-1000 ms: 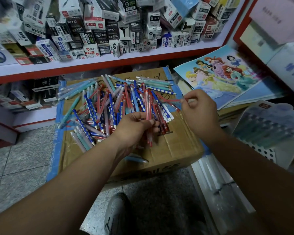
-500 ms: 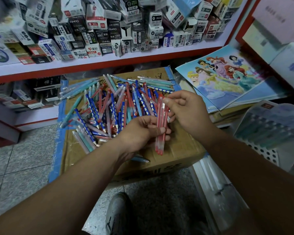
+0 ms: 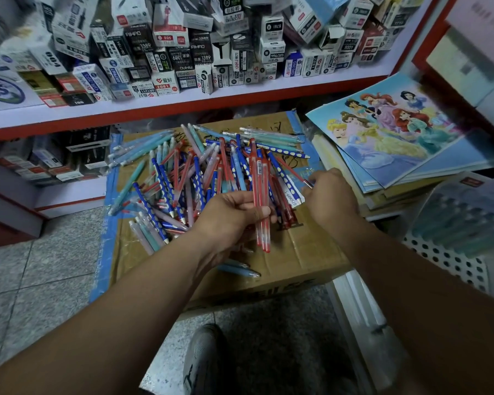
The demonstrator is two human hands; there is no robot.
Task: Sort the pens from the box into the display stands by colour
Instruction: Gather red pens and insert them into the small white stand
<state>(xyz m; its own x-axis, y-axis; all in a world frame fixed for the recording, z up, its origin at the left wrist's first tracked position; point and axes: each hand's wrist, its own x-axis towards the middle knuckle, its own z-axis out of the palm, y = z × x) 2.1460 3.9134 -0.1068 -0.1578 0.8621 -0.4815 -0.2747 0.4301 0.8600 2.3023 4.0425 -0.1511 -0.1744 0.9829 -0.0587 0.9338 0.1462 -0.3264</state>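
Several red pens [image 3: 259, 178] sit bunched in the left hand [image 3: 231, 215]. Its fingers [image 3: 257, 212] curl round the bundle at mid-length. The bundle stands near upright, one end above the fingers, the other hanging below the palm, over the cardboard box [image 3: 303, 252].

Right hand [image 3: 330, 199] is at the right edge of the loose pile of pens [image 3: 188, 178], knuckles up, fingers bent downward. A single thin red pen [image 3: 293, 169] slants across the pile and ends just at those fingertips. Pinch or bare touch: cannot tell, since the hand's own back covers the tips.

The pile lies on the closed top of the box, mixing red, spotted blue, teal and pale lilac. One pale blue pen [image 3: 240, 270] lies apart near the front edge, half under the left wrist.

Hard to make out:
- The left hand and its bundle hide the middle of the pile.
- Display stand [image 3: 451, 260], white and perforated, sits lower right. It is blurred and holds teal pens, and the right forearm covers its near corner.
- Picture books [image 3: 397, 132] are stacked just right of the box, their lower layers hidden.
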